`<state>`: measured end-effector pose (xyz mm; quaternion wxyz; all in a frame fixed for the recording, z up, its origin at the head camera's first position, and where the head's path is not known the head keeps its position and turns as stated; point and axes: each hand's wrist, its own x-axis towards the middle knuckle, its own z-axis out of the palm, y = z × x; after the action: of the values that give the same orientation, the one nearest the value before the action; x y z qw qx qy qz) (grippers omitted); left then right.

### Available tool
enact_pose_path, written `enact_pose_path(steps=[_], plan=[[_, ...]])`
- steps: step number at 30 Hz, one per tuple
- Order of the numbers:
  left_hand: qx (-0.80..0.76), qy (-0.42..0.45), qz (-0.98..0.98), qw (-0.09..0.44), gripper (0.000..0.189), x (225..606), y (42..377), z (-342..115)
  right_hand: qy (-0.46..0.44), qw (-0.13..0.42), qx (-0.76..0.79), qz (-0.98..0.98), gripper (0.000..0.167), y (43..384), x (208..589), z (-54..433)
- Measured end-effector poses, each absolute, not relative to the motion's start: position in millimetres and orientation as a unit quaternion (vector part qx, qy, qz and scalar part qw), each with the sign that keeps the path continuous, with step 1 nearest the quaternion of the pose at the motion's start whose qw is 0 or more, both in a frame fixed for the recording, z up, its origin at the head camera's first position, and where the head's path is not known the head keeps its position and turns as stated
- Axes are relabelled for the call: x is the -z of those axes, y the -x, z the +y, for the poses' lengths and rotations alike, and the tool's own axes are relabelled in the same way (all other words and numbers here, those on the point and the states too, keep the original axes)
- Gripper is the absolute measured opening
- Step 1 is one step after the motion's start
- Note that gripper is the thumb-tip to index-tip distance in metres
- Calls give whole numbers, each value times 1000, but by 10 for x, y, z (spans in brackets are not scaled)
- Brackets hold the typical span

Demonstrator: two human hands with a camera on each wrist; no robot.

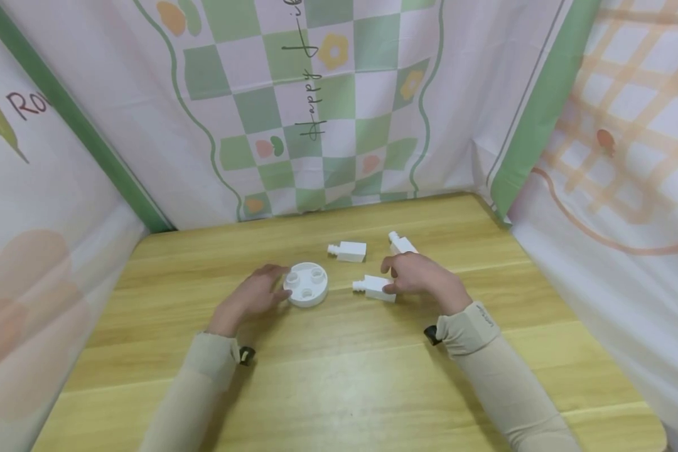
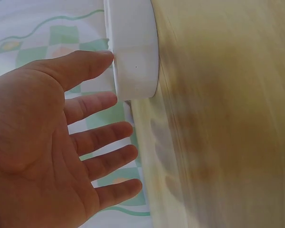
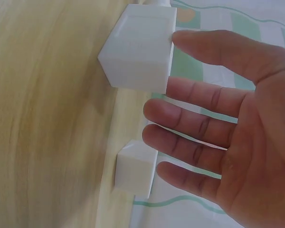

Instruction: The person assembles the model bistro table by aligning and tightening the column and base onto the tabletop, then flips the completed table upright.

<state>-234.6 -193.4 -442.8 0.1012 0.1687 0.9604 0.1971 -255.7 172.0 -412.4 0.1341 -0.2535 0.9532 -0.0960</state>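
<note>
A round white base (image 1: 306, 297) with three ring-shaped sockets lies on the table. Beside its left rim is my left hand (image 1: 255, 292), thumb and fingers spread and fairly straight; in the left wrist view the thumb tip meets the edge of the white base (image 2: 135, 66). My right hand (image 1: 420, 276) hovers over a white rectangular block with a narrow stepped neck (image 1: 373, 287), lying on its side, neck pointing left. In the right wrist view the thumb tip is at the edge of this block (image 3: 140, 47), the other fingers loosely extended. Whether either hand presses firmly cannot be told.
A second white necked block (image 1: 351, 252) lies farther back. A third one (image 1: 403, 243) lies just beyond the right hand, partly covered by it. The wooden table (image 1: 339, 389) ends at a patterned curtain (image 1: 328, 125) behind, with more cloth at both sides.
</note>
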Motion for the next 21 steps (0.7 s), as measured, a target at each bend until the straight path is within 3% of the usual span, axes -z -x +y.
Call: enact_pose_path(steps=[5, 13, 21], plan=[[-201, -168, 960, 103, 62, 4445, 2348, -1933, 267, 127, 92, 951, 45, 2554, 4134, 1698], [-203, -165, 959, 106, 63, 4465, 2342, -1927, 268, 136, 93, 949, 22, 2555, 4176, 1668], [-201, -165, 960, 104, 64, 4437, 2336, -1931, 280, 109, 100, 949, 22, 2556, 4181, 1669]])
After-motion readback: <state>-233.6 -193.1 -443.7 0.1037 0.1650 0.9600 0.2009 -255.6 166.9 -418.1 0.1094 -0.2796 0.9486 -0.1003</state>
